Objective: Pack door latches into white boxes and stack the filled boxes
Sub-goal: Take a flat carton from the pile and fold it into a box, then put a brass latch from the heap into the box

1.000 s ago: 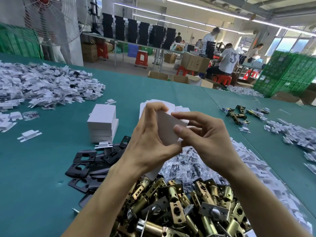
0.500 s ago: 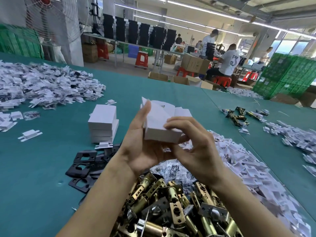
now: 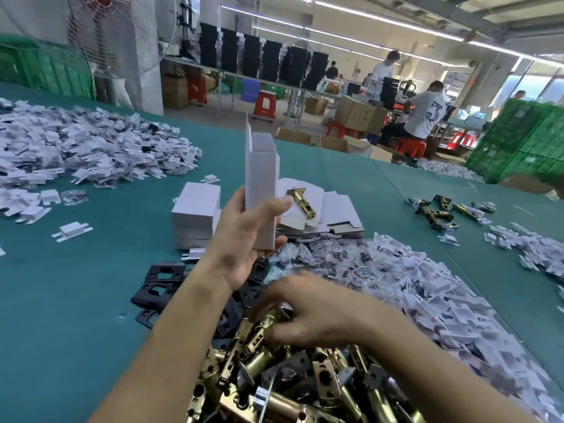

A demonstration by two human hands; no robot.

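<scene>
One upright box [image 3: 261, 190], top flap raised

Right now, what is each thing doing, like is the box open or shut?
Tall white cardboard box: upright, top flap open.
Left hand: gripping that box.
Pile of brass door latches: loose, unpacked.
Right hand: blurred, on that pile; grip unclear.
Stack of white boxes: closed.
Single brass latch: lying on flat box blanks.
</scene>
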